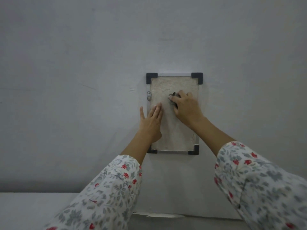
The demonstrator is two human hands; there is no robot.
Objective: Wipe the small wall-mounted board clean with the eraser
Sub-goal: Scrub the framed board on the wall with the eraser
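The right hand (186, 107) grips the dark eraser (174, 99), pressing it on the framed board (172, 130), mid-height on the wall (83, 63). The left hand (150, 121) lies flat, fingers straight, on the board's left edge, probably steadying it.

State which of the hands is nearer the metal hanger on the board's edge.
Left. The left hand lies just below the metal hanger; the right hand is farther across the board.

No writing, label or number can be read anywhere; the board (174, 130) shows only a mottled, smudged surface with faint unreadable marks.
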